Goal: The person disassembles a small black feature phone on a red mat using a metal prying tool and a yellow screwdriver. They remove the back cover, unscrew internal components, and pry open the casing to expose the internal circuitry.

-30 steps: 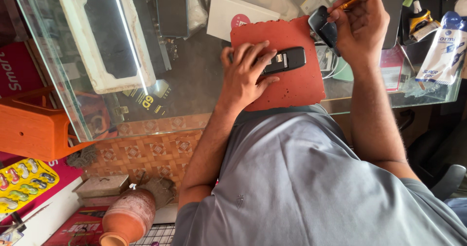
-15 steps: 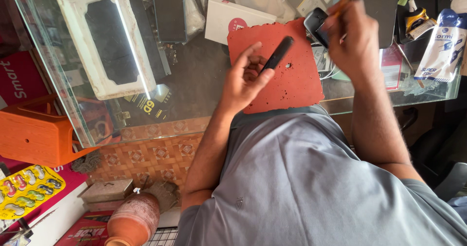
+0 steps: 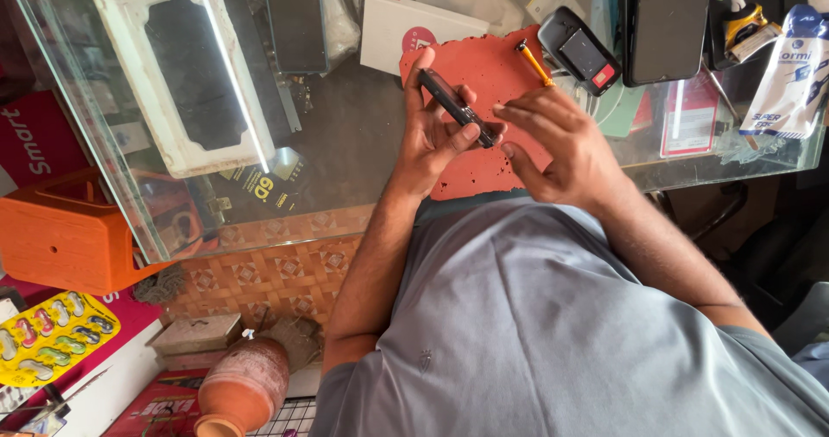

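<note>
Our left hand (image 3: 432,135) grips a slim black bar-shaped phone (image 3: 458,107) edge-on above the red rubber work mat (image 3: 484,66), fingers clamped round it; its long axis runs diagonally from upper left to lower right. Our right hand (image 3: 557,148) pinches its lower end. Half a second ago the phone lay on the mat and the right hand held the orange-handled screwdriver (image 3: 534,62), now lying beside a small black charger box (image 3: 579,50).
</note>
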